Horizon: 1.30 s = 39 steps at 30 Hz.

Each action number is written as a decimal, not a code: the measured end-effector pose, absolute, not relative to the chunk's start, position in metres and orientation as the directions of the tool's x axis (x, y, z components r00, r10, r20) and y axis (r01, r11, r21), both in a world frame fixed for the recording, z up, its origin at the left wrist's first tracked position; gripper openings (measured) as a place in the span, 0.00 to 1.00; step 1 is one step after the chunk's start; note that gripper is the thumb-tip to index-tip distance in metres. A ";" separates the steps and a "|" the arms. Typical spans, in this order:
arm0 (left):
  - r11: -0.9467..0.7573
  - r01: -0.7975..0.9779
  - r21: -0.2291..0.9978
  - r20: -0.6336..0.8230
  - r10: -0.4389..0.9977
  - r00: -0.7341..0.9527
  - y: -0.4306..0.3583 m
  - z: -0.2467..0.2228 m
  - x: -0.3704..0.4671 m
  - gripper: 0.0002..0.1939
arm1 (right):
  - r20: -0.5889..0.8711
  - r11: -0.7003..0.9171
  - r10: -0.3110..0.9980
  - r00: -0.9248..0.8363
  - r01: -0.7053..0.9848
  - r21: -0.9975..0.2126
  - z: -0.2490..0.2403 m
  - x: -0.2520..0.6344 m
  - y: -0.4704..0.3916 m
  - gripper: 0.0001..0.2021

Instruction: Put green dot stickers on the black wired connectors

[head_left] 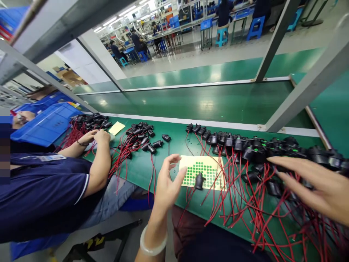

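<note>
My left hand (pixel 169 183), with a pale bangle (pixel 153 243) at its wrist, is at the left edge of a yellow sticker sheet (pixel 201 163). Its thumb and fingers are apart, and nothing shows between them. On the sheet, among rows of round green stickers, one small black pump-like part (pixel 200 181) stands with its nozzle up. At the right, my right hand (pixel 313 182) stretches its fingers over a crowded row of similar black parts (pixel 240 143) with red wires (pixel 261 214). Some of these parts carry green dots. Whether its fingertips touch them I cannot tell.
To the left a co-worker's hands (pixel 99 137) work beside another yellow sheet (pixel 116 128). A pile of black parts (pixel 140 134) lies between us. A blue bin (pixel 46 123) stands far left. Grey frame posts (pixel 297 80) rise from the green bench (pixel 169 143).
</note>
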<state>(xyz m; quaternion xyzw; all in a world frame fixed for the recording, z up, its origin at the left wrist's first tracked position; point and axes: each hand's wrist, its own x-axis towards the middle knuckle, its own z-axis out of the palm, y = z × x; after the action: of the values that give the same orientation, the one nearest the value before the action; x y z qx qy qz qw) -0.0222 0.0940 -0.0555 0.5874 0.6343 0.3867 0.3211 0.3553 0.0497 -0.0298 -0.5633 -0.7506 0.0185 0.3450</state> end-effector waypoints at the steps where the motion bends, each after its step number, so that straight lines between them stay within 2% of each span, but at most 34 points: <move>1: 0.026 0.515 0.857 0.039 0.993 -0.115 0.104 -0.063 -0.024 0.24 | 0.500 0.494 0.825 -0.264 0.767 -0.409 -0.026 0.330 0.055 0.15; 3: 0.051 0.536 0.843 0.018 0.992 -0.123 0.118 -0.075 -0.026 0.25 | 0.493 0.606 0.781 -0.383 0.655 -0.452 -0.023 0.287 0.068 0.13; 6: 0.063 0.505 0.861 -0.019 0.996 -0.092 0.124 -0.091 -0.024 0.28 | 0.421 0.615 0.788 -0.449 0.566 -0.549 -0.033 0.238 0.091 0.11; 9: 0.065 0.402 0.913 -0.073 0.997 0.005 0.124 -0.101 -0.017 0.28 | 0.370 0.592 0.804 -0.465 0.578 -0.562 -0.054 0.205 0.113 0.10; 13: 0.112 0.247 0.962 -0.147 0.981 0.128 0.127 -0.108 -0.012 0.24 | 0.303 0.537 0.841 -0.447 0.634 -0.557 -0.082 0.179 0.131 0.07; 17: 0.167 0.184 0.969 -0.196 0.968 0.155 0.128 -0.110 -0.012 0.20 | 0.264 0.516 0.853 -0.451 0.652 -0.555 -0.099 0.171 0.134 0.08; 22: 0.169 0.165 0.972 -0.192 0.972 0.134 0.128 -0.107 -0.010 0.13 | 0.277 0.539 0.839 -0.468 0.648 -0.539 -0.106 0.169 0.134 0.07; 32: 0.147 0.226 0.963 -0.173 0.980 0.103 0.129 -0.110 -0.004 0.14 | 0.366 0.573 0.820 -0.441 0.644 -0.507 -0.113 0.167 0.133 0.06; 39: 0.077 0.441 0.894 -0.122 0.990 0.075 0.130 -0.100 -0.009 0.13 | 0.454 0.559 0.824 -0.339 0.620 -0.551 -0.105 0.168 0.128 0.07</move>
<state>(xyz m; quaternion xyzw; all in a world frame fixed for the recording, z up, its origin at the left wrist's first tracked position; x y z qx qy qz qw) -0.0088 0.1304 -0.1000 0.5978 0.5984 0.3230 0.4245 0.1676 0.1283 -0.1050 -0.4478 -0.8060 0.1414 0.3603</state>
